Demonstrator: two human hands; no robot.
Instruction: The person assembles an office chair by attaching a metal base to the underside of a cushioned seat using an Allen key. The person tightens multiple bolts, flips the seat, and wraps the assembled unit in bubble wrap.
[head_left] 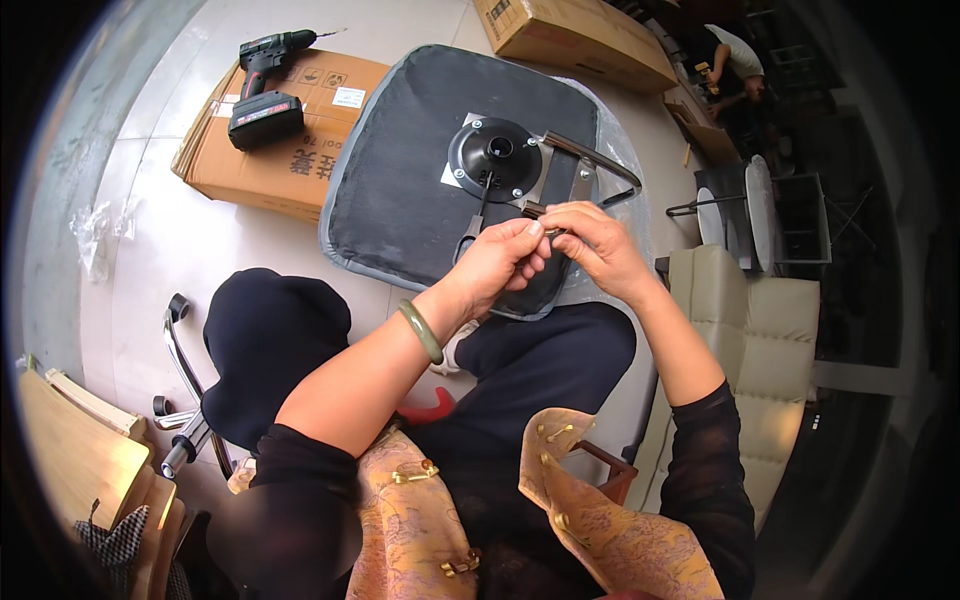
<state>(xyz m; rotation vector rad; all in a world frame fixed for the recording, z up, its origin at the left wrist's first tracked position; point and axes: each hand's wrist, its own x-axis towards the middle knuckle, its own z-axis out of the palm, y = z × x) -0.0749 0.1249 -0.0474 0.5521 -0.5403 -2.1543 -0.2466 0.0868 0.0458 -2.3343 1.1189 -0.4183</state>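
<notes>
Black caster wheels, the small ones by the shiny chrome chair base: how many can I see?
2. One caster wheel is at the upper left; the other caster is below it. More may be hidden behind the dark blue trouser leg.

wears a vest (620, 535) of orange-gold fabric, figured with a fine mauve pattern. opens at the front into two separate panels (410, 535) with curved edges. carries gold-toned fasteners (415, 471) on both panels, small and elongated, with a reddish-brown accent on one. includes, beneath the vest, a black top (305, 470) with thin, slightly sheer sleeves (705, 440), ending close to the elbows. adds dark navy trousers (545, 365), plain, matte and loose around the knees. fits one rigid bangle (420, 331), grey-green, smooth and glossy, around the left forearm near the wrist.
</notes>
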